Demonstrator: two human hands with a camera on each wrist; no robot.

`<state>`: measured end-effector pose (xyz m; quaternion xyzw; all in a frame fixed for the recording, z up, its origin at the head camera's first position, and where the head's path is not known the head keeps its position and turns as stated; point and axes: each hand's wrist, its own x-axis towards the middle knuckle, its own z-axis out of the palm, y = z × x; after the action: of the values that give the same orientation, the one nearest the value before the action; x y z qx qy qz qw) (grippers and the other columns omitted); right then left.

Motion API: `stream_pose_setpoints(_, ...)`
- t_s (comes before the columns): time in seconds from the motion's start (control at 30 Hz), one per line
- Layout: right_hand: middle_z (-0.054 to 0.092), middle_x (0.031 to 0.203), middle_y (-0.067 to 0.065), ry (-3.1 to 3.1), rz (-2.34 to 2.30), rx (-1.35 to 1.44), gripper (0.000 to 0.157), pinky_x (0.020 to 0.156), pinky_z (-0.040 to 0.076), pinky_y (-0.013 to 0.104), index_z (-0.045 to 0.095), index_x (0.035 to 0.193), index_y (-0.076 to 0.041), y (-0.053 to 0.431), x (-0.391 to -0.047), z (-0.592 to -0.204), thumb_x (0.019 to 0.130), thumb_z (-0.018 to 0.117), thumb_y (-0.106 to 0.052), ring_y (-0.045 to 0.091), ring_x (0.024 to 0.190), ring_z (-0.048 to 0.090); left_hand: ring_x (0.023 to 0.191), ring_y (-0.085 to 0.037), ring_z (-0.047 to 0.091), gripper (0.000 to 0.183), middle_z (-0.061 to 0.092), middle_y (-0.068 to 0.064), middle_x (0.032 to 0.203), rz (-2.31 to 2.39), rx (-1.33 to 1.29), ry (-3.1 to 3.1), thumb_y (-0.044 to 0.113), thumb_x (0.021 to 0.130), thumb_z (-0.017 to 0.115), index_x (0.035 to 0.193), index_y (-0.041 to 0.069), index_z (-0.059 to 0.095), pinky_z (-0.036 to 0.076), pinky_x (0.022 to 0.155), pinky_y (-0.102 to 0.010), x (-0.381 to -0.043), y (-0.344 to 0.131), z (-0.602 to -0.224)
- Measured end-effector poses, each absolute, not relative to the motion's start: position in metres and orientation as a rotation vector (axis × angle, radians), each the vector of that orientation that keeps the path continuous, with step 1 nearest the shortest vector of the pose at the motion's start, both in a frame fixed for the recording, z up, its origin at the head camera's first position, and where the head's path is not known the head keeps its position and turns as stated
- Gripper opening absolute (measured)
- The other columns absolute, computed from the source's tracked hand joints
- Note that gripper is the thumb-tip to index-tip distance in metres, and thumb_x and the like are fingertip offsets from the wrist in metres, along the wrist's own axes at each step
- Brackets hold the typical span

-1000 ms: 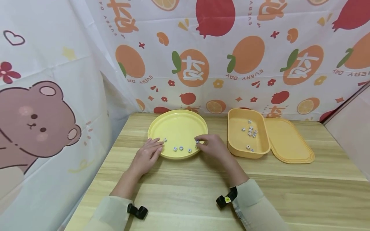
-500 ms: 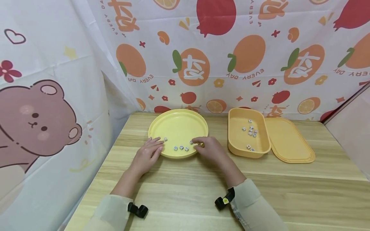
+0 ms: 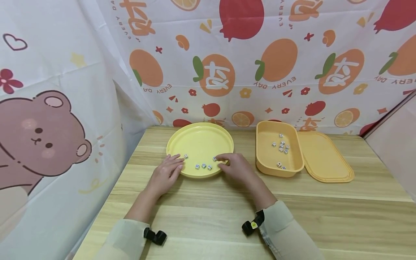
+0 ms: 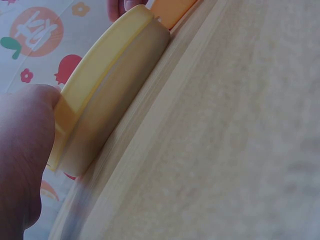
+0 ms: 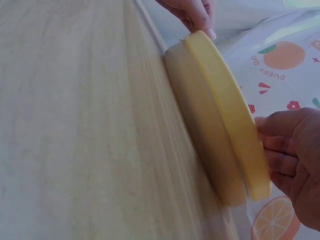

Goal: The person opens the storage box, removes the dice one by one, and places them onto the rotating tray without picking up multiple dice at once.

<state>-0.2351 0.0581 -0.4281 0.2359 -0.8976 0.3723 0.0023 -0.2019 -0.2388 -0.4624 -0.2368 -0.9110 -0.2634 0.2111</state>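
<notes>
A round yellow tray stands on the table with several small white dice along its near side. My left hand rests on the tray's left rim, fingers stretched in toward a die. My right hand reaches over the right rim. Its index fingertip is right at another die, with the thumb tip a little apart from it. In the right wrist view, the thumb shows beside the tray's rim, and the dice are hidden behind the wall.
An orange-yellow rectangular box with several more dice inside stands right of the tray. Its matching lid lies against the box's right side. A fruit-print cloth hangs behind the wooden table.
My right hand has shifted slightly left over the tray, and the die at its fingertips moved left with it. The nearest die by the front rim also slid left. My left hand stayed put.
</notes>
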Motion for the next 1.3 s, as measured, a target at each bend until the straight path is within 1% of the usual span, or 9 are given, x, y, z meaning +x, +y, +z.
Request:
stream_pose_setpoints(0.07,0.073,0.112,-0.001,-2.811,1.158,0.725,0.028,0.064,0.055,0.022,0.073,0.118,-0.013,0.062,-0.236,-0.424,0.090,0.072,-0.017,0.009,0.076,0.061,0.128,-0.028,0.057,0.024,0.071,-0.008,0.120,-0.734,-0.658,-2.530,0.014,0.097,0.062,0.112,0.001,0.073,0.032,0.121,-0.047,-0.202,-0.239,-0.462)
stream_pose_setpoints(0.17,0.073,0.114,0.002,-2.777,1.140,0.661,0.030,0.080,0.060,0.031,0.072,0.119,-0.010,0.074,-0.238,-0.415,0.089,0.072,-0.017,0.016,0.092,0.068,0.128,-0.028,0.057,0.023,0.071,-0.008,0.120,-0.734,-0.660,-2.525,0.014,0.097,0.062,0.112,0.000,0.073,0.032,0.120,-0.048,-0.202,-0.239,-0.462)
stream_pose_setpoints(0.3,0.073,0.114,0.007,-2.717,1.118,0.526,0.030,0.096,0.056,0.044,0.071,0.119,-0.009,0.106,-0.246,-0.404,0.091,0.071,-0.019,0.025,0.109,0.067,0.128,-0.028,0.057,0.024,0.071,-0.009,0.120,-0.732,-0.661,-2.526,0.015,0.097,0.062,0.112,0.000,0.073,0.032,0.120,-0.048,-0.202,-0.239,-0.463)
stream_pose_setpoints(0.43,0.072,0.113,0.013,-2.755,1.052,0.354,0.033,0.093,0.056,0.049,0.068,0.122,-0.005,0.150,-0.253,-0.398,0.092,0.069,-0.019,0.030,0.104,0.067,0.128,-0.028,0.057,0.024,0.071,-0.009,0.120,-0.733,-0.666,-2.527,0.015,0.097,0.061,0.112,0.001,0.073,0.032,0.120,-0.047,-0.203,-0.239,-0.463)
stream_pose_setpoints(0.57,0.066,0.120,0.021,-2.946,1.018,0.189,0.041,0.094,0.054,0.052,0.063,0.128,-0.001,0.192,-0.258,-0.399,0.091,0.069,-0.018,0.036,0.109,0.062,0.128,-0.029,0.057,0.024,0.071,-0.010,0.120,-0.740,-0.667,-2.525,0.014,0.097,0.061,0.112,0.000,0.073,0.032,0.120,-0.047,-0.202,-0.239,-0.462)
stream_pose_setpoints(0.73,0.062,0.119,0.022,-3.165,1.037,0.046,0.044,0.084,0.055,0.043,0.062,0.128,0.000,0.221,-0.259,-0.405,0.088,0.072,-0.017,0.032,0.102,0.059,0.127,-0.030,0.057,0.023,0.071,-0.010,0.119,-0.737,-0.663,-2.519,0.013,0.096,0.061,0.111,0.000,0.073,0.031,0.121,-0.046,-0.202,-0.239,-0.463)
stream_pose_setpoints(0.93,0.066,0.105,0.015,-3.247,1.030,0.067,0.034,0.068,0.051,0.028,0.070,0.114,0.000,0.225,-0.261,-0.411,0.083,0.077,-0.012,0.024,0.086,0.057,0.127,-0.029,0.057,0.023,0.071,-0.010,0.119,-0.734,-0.669,-2.508,0.013,0.096,0.062,0.110,0.000,0.073,0.032,0.121,-0.046,-0.202,-0.238,-0.464)
stream_pose_setpoints(1.17,0.068,0.094,0.011,-3.265,1.029,0.106,0.017,0.065,0.046,0.025,0.073,0.097,-0.002,0.223,-0.263,-0.419,0.081,0.073,-0.001,0.022,0.082,0.056,0.126,-0.029,0.058,0.022,0.071,-0.010,0.118,-0.735,-0.670,-2.502,0.014,0.096,0.062,0.110,0.000,0.074,0.032,0.120,-0.047,-0.202,-0.238,-0.464)
stream_pose_setpoints(1.3,0.067,0.090,0.008,-3.276,1.012,0.120,0.017,0.065,0.046,0.025,0.074,0.094,-0.003,0.222,-0.263,-0.419,0.080,0.068,0.004,0.022,0.081,0.056,0.127,-0.029,0.057,0.023,0.071,-0.010,0.119,-0.740,-0.666,-2.508,0.014,0.096,0.061,0.110,0.000,0.073,0.032,0.120,-0.047,-0.202,-0.238,-0.463)
